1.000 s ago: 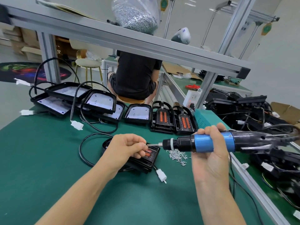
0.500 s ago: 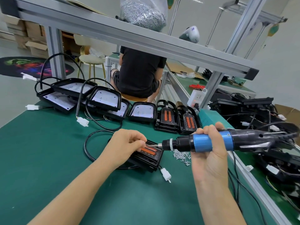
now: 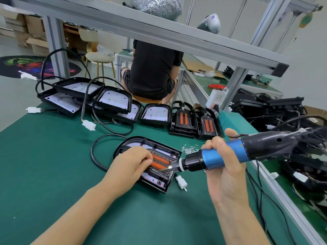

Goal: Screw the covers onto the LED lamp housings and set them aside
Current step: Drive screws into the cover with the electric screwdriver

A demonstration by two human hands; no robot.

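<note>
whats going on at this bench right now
A person is screwing a cover onto a lamp housing that lies on the green table. The right hand grips a blue screwdriver, its tip just above the cover. The left hand rests on the cover, fingers curled near the tip. Loose screws lie just behind. More housings sit in a row at the back.
</note>
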